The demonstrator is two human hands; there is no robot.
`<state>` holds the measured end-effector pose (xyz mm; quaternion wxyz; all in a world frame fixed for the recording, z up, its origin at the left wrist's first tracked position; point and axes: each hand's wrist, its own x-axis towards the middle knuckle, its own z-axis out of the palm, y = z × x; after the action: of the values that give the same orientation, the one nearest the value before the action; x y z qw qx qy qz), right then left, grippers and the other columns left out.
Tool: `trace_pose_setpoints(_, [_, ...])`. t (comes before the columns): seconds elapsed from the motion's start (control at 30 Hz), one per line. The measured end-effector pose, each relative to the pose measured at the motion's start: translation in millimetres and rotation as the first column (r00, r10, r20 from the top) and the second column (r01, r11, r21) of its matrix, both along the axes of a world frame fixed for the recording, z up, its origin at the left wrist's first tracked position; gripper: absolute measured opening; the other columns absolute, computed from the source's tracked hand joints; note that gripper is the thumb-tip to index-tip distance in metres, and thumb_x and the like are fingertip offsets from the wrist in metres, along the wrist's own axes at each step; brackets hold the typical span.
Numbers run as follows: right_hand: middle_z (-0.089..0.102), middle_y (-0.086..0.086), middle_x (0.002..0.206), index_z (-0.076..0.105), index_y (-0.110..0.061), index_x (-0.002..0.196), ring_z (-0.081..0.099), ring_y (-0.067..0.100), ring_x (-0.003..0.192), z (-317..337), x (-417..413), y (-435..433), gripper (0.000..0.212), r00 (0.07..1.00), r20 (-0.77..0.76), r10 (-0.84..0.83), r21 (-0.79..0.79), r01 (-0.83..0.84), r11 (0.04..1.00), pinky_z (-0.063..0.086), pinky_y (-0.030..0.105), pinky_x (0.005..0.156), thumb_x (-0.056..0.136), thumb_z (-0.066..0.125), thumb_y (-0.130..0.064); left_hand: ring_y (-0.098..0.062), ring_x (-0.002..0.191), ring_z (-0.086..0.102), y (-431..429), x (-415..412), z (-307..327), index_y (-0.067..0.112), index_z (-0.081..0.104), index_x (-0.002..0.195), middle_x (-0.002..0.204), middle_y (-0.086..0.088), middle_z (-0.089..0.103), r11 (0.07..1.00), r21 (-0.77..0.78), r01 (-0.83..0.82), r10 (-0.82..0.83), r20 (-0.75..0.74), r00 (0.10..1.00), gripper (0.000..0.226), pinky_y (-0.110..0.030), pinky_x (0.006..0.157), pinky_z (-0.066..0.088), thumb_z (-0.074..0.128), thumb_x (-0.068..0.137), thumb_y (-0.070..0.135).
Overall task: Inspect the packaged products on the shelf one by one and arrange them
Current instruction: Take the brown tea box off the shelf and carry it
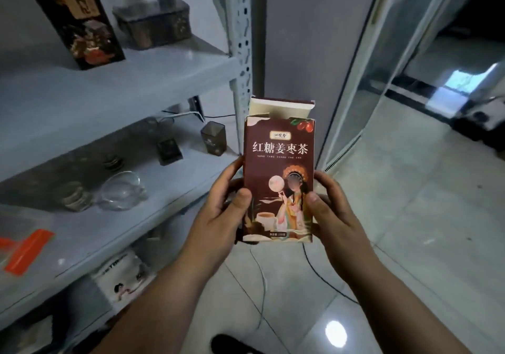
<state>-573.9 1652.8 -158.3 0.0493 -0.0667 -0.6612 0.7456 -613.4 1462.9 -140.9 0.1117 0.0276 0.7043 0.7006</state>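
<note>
You have one tea box (278, 178) in your two hands. It is dark red-brown with white characters and a picture of a figure on its front. Your left hand (221, 211) grips its left edge and your right hand (333, 217) grips its right edge. Each thumb presses on the front face and the fingers curl round behind.

The box stands upright and faces you, with its one top flap open and sticking up. It is off the shelf rack (241, 39), just to the right of the rack's front post and above the tiled floor (410, 230).

Three shelf levels are in view:

- **Top level:** two packages, one tall dark box (79, 20) standing upright and one dark tin (153, 25) behind it, well apart.
- **Middle level:** one glass bowl (123, 191) near the front edge and two small dark containers (213, 141) further back. There are also some blurred glass pieces that you cannot count reliably. One clear bag with orange strips (24, 249) lies at the far left.
- **Bottom level:** one white pouch (123, 280) shows, partly hidden by the board above.

Two cables (322, 274) — one pale, one dark — run across the floor below the box.
</note>
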Motion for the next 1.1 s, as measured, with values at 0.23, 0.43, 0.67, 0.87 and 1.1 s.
trace_pose_setpoints(0.23, [0.075, -0.009, 0.098, 0.054, -0.039, 0.118, 0.076, 0.02, 0.093, -25, 119, 86, 0.035, 0.955, 0.065, -0.29, -0.076, 0.295, 0.953, 0.061, 0.031, 0.068, 0.086, 0.055, -0.05, -0.002, 0.101, 0.072, 104, 72, -12, 0.068, 0.044, 0.117, 0.126, 0.023, 0.062, 0.95, -0.089, 0.3, -0.297, 0.047, 0.954, 0.04, -0.021, 0.073, 0.059, 0.057, 0.083, 0.051])
trace_pose_setpoints(0.43, [0.075, -0.012, 0.091, 0.054, -0.042, 0.113, 0.076, 0.016, 0.089, -50, 212, 136, 0.011, 0.844, 0.133, -0.519, -0.054, 0.529, 0.847, 0.059, 0.03, 0.068, 0.105, 0.053, -0.035, -0.009, 0.108, 0.071, 174, 126, -30, 0.07, 0.048, 0.117, 0.13, 0.012, 0.064, 0.82, -0.173, 0.545, -0.538, 0.092, 0.838, 0.033, -0.039, 0.086, 0.061, 0.058, 0.091, 0.052])
trace_pose_setpoints(0.67, [0.071, -0.018, 0.088, 0.057, -0.049, 0.103, 0.075, 0.017, 0.089, -64, 301, 150, 0.016, 0.664, 0.179, -0.726, -0.054, 0.743, 0.667, 0.06, 0.042, 0.073, 0.087, 0.059, -0.048, -0.004, 0.099, 0.071, 235, 174, -48, 0.058, 0.035, 0.133, 0.126, 0.01, 0.062, 0.586, -0.187, 0.788, -0.769, 0.178, 0.614, 0.035, -0.029, 0.067, 0.059, 0.047, 0.104, 0.041])
trace_pose_setpoints(0.87, [0.069, -0.005, 0.1, 0.057, -0.048, 0.104, 0.074, 0.022, 0.098, -75, 364, 126, 0.021, 0.413, 0.239, -0.879, -0.023, 0.907, 0.42, 0.062, 0.054, 0.084, 0.084, 0.061, -0.05, -0.016, 0.103, 0.072, 270, 210, -71, 0.051, 0.036, 0.142, 0.129, 0.002, 0.062, 0.295, -0.16, 0.942, -0.902, 0.279, 0.33, 0.041, -0.038, 0.063, 0.059, 0.044, 0.104, 0.04])
trace_pose_setpoints(1.1, [0.068, 0.004, 0.117, 0.054, -0.035, 0.127, 0.074, 0.016, 0.1, -74, 423, 58, 0.047, 0.065, 0.327, -0.943, 0.008, 0.997, 0.072, 0.061, 0.041, 0.082, 0.083, 0.06, -0.052, -0.012, 0.099, 0.072, 281, 266, -83, 0.045, 0.035, 0.147, 0.126, 0.003, 0.063, -0.095, -0.123, 0.988, -0.949, 0.309, -0.053, 0.041, -0.033, 0.06, 0.059, 0.039, 0.108, 0.034])
